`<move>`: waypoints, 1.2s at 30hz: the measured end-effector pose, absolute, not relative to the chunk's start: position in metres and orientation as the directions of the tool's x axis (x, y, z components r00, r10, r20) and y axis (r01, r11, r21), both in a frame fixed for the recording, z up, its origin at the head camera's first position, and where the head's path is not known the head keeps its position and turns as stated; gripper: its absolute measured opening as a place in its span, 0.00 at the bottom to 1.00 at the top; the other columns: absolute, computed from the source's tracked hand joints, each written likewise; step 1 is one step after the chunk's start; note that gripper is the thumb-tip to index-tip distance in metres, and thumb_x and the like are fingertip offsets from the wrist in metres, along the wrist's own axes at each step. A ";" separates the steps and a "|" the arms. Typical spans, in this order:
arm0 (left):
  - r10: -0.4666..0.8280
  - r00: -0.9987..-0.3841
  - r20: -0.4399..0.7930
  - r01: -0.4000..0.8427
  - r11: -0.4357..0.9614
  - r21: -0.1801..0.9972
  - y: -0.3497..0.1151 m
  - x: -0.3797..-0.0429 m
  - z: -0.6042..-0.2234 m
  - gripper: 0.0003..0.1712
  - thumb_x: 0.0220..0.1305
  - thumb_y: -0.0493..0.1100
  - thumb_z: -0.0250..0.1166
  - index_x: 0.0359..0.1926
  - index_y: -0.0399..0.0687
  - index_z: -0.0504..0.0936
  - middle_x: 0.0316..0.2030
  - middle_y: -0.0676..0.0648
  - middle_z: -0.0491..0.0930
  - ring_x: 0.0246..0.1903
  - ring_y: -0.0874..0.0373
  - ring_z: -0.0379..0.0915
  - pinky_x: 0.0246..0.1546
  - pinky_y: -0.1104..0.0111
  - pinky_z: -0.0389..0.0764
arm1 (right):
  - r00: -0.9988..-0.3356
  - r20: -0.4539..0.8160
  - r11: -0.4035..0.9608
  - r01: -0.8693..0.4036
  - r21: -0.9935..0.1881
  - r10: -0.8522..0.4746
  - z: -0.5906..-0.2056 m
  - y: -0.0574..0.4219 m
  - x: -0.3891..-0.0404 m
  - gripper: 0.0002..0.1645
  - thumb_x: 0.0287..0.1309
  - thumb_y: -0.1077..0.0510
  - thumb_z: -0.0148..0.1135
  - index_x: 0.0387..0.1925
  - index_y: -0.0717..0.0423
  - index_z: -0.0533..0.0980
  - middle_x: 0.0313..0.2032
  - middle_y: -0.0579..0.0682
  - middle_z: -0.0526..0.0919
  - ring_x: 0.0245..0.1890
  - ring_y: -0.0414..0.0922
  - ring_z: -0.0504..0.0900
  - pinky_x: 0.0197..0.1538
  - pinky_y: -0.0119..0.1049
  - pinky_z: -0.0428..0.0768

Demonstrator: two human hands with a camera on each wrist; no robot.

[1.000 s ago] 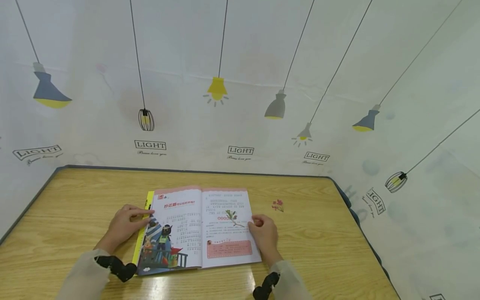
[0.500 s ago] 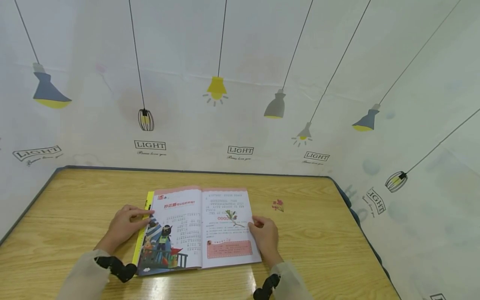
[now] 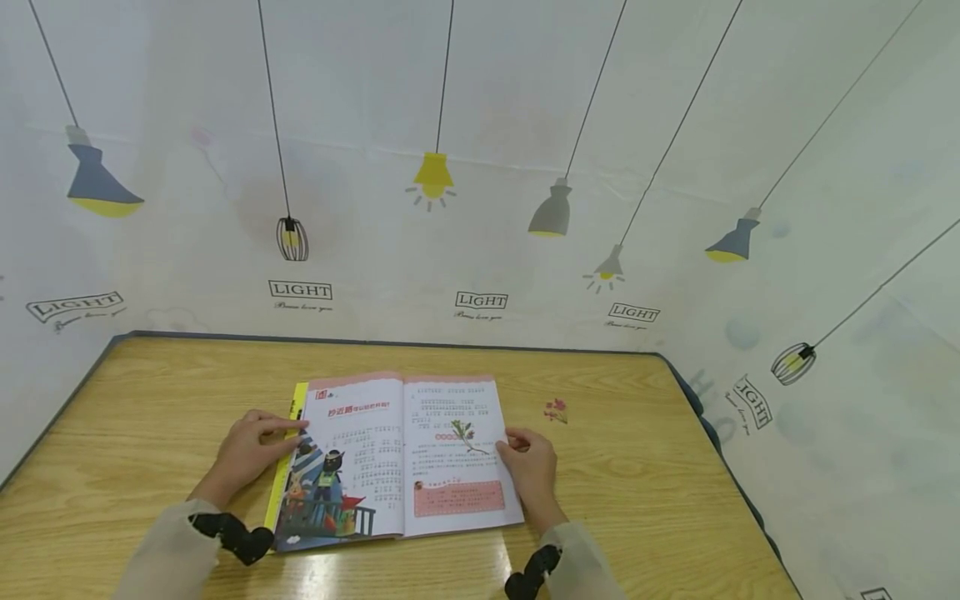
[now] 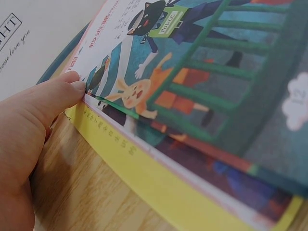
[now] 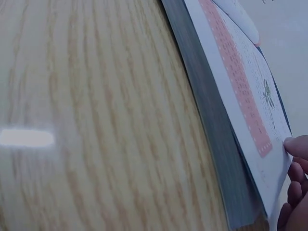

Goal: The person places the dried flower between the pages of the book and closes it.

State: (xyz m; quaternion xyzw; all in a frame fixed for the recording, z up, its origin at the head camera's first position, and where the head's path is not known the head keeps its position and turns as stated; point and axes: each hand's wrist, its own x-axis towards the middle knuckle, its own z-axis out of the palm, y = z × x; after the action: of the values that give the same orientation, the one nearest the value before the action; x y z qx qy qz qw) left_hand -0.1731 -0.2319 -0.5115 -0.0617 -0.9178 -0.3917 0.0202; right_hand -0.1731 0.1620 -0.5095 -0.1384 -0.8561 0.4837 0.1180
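In the head view an open illustrated book [image 3: 375, 483] lies on the table. My left hand [image 3: 251, 450] rests at the book's left margin, its index finger and thumb stretched onto the page edge. The left wrist view shows its fingertips at the left page [image 4: 120, 72], with the yellow cover edge [image 4: 103, 154] below. My right hand [image 3: 531, 471] pinches the right page's outer edge, thumb on top and fingers curled at the edge. A leafy sprig [image 3: 468, 436] with a thin stem lies on the right page, close to my right thumb.
A small pink-red flower piece [image 3: 556, 410] lies on the wooden table [image 3: 645, 467], right of the book. Behind the table hangs a pale sheet [image 3: 375, 250] printed with lamps, reaching the table's dark-edged back and sides.
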 end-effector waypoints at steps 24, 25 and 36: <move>0.097 -0.992 0.084 0.128 0.684 0.718 -0.231 -0.172 -0.508 0.18 0.59 0.46 0.66 0.48 0.42 0.83 0.44 0.38 0.71 0.44 0.46 0.63 0.40 0.56 0.62 | -0.938 0.066 0.508 0.124 -0.852 0.340 -0.499 0.166 -0.175 0.09 0.40 0.65 0.73 0.29 0.62 0.83 0.21 0.49 0.80 0.22 0.41 0.76 0.26 0.32 0.74; 0.097 -0.992 0.083 0.127 0.685 0.717 -0.231 -0.172 -0.508 0.18 0.59 0.46 0.66 0.48 0.42 0.83 0.44 0.38 0.71 0.44 0.46 0.63 0.39 0.56 0.61 | -0.939 0.070 0.514 0.121 -0.849 0.337 -0.499 0.166 -0.174 0.09 0.40 0.64 0.73 0.29 0.61 0.83 0.21 0.49 0.80 0.22 0.40 0.76 0.26 0.32 0.74; 0.091 -0.994 0.067 0.111 0.686 0.719 -0.231 -0.172 -0.509 0.18 0.59 0.47 0.65 0.48 0.43 0.83 0.44 0.38 0.71 0.44 0.46 0.62 0.41 0.54 0.61 | -0.938 0.096 0.548 0.110 -0.829 0.334 -0.497 0.167 -0.171 0.06 0.42 0.61 0.73 0.26 0.58 0.83 0.22 0.47 0.81 0.23 0.40 0.76 0.27 0.33 0.73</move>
State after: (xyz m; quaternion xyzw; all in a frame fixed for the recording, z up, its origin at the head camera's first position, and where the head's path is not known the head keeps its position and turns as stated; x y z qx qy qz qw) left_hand -0.1721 -0.2313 -0.5092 -0.0551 -0.9181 -0.3923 0.0127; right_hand -0.1711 0.1668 -0.4969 -0.1274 -0.8712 0.4582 0.1222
